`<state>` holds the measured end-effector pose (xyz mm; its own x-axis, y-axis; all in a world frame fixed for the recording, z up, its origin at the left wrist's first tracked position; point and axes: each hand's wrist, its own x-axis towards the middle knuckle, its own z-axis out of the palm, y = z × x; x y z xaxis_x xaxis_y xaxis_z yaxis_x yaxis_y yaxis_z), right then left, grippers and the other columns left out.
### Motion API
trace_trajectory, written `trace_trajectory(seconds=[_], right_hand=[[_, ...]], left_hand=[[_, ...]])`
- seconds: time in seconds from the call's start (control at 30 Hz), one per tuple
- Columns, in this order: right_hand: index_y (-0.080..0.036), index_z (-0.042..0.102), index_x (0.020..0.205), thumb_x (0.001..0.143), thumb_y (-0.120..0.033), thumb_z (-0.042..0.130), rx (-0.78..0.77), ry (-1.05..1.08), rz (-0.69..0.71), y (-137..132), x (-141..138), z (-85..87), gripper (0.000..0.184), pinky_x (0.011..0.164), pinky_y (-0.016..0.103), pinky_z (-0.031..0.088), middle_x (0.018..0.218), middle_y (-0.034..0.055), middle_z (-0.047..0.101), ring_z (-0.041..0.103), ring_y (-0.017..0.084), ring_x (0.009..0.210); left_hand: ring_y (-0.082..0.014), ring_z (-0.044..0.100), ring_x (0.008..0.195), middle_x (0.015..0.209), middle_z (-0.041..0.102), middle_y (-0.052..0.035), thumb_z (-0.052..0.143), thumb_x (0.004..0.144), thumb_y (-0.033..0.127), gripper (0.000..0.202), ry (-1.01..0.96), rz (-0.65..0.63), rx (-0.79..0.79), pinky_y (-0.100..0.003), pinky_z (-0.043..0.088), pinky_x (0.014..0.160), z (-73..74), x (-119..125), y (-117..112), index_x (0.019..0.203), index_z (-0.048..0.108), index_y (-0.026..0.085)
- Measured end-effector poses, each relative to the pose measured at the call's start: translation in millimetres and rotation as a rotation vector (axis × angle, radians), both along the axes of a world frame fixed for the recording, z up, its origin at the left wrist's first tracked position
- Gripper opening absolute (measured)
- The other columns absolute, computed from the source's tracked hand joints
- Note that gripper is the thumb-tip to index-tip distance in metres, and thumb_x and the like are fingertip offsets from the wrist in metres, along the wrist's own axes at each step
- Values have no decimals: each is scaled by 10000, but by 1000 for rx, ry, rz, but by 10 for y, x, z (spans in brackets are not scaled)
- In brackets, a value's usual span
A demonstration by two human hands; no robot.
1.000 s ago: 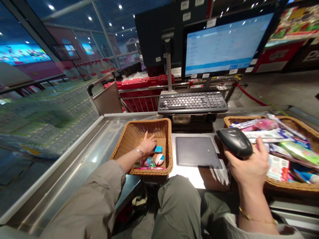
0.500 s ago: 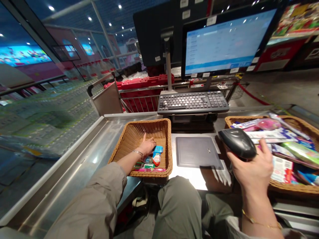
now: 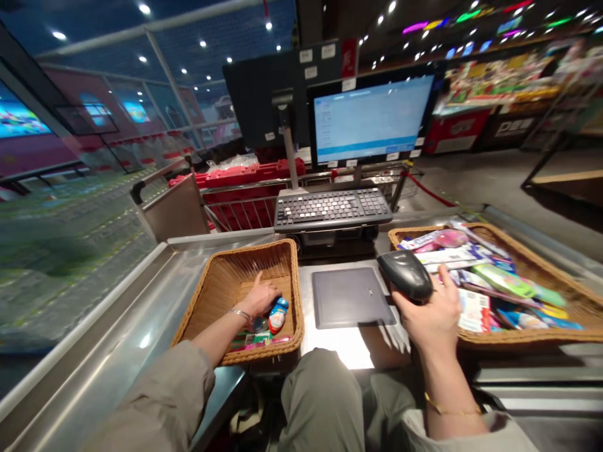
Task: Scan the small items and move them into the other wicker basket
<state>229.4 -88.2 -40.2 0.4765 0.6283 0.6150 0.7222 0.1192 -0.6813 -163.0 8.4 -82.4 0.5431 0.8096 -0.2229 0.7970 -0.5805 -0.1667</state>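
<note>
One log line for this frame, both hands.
left hand: in left basket, near small items | right hand: holding black scanner

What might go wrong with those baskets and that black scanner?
The right hand holds the black scanner up; a loose grip might drop it. Packages pile high along the right basket's far rim, so bumping could spill some. The left hand might knock the blue-and-red item about.
</note>
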Motion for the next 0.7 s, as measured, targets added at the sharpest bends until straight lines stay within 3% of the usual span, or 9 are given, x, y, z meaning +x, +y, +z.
trace_trajectory(seconds=[0.07, 0.17, 0.27, 0.47, 0.53, 0.63, 0.7], right_hand=[[-172, 725, 1170, 725, -443, 701, 1, 6, 13, 0, -26, 26, 521, 1204, 595, 336, 1283, 159, 699, 449, 366, 1451], [-175, 715, 1180, 730, -385, 692, -18, 17, 3, 12, -56, 55, 497, 1192, 603, 347, 1322, 160, 681, 435, 357, 1458], [-183, 706, 1190, 744, -365, 692, -20, 8, -8, 14, -64, 66, 482, 1194, 610, 336, 1325, 156, 679, 425, 354, 1463], [-168, 717, 1177, 757, -376, 707, 5, 5, 8, -2, -30, 35, 468, 1187, 617, 335, 1284, 165, 699, 444, 370, 1447], [-165, 730, 1161, 741, -391, 712, 6, 15, 16, 1, -22, 20, 477, 1183, 620, 336, 1275, 168, 701, 454, 379, 1438], [-160, 721, 1198, 717, -418, 720, -1, 34, 4, 8, -19, -1, 546, 1193, 610, 320, 1330, 183, 668, 450, 373, 1445], [-155, 717, 1206, 710, -437, 720, -9, 38, 2, 13, -17, -16, 570, 1198, 601, 314, 1370, 199, 639, 448, 368, 1449]], left_hand=[[-294, 649, 1062, 965, 762, -78, 606, 847, 217, 131, -35, -9, 38, -682, 189, 1185, 46, -7, 26, 959, 675, 218], [-316, 653, 1057, 999, 777, -84, 590, 864, 267, 216, -104, 36, 94, -673, 281, 1123, 129, -55, 98, 1071, 642, 230], [-306, 677, 1101, 1118, 783, -86, 543, 871, 215, 368, -145, 87, 102, -692, 242, 1134, 240, -101, 134, 1230, 594, 281], [-259, 731, 1047, 1064, 798, -44, 547, 875, 208, 345, -196, 215, 103, -736, 104, 1193, 513, -122, 74, 1213, 568, 273], [-259, 702, 1135, 1203, 761, -69, 545, 885, 188, 426, -263, 215, 125, -746, 42, 1203, 613, -101, 40, 1303, 544, 272], [-268, 666, 1174, 1233, 718, -82, 538, 914, 195, 364, -265, 213, 224, -731, 73, 1221, 768, -43, -21, 1260, 620, 271], [-297, 638, 1192, 1200, 711, -94, 568, 918, 227, 308, -253, 250, 312, -708, 180, 1217, 867, 0, -60, 1206, 672, 261]])
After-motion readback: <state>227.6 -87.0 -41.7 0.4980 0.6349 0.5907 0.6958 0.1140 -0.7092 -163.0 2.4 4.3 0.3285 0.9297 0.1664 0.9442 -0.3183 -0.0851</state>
